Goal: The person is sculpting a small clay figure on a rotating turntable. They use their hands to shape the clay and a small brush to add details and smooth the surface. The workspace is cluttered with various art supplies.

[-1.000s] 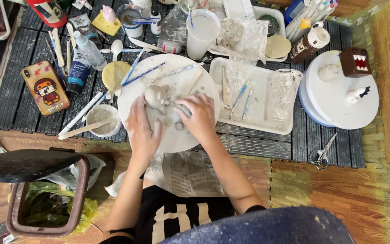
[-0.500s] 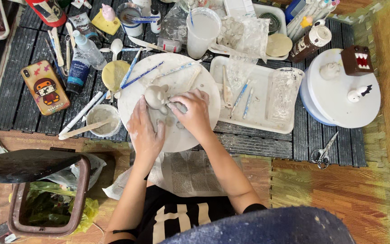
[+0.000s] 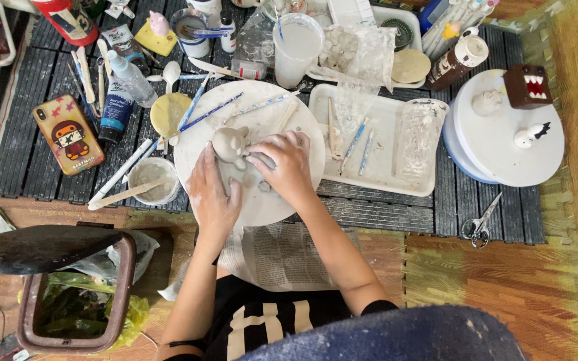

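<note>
Both arms were bare from shoulder area down to fingers; no sleeves reached forearms. Left hand (image 3: 213, 194) and right hand (image 3: 287, 166) had no gloves, no rings visible, no watch. Pale dried smears and grey dust showed on fingers and on backs of both hands. Thin dark band sat around left arm, near lower edge of view. Black top (image 3: 269, 321) was worn, with large cream block shapes printed on front. Blue, whitish-speckled rounded fabric filled bottom of view; what it was, could not tell.

Scissors (image 3: 479, 227), phone (image 3: 68, 134), white tray (image 3: 386, 177) — brown bin (image 3: 75, 294) alongside
</note>
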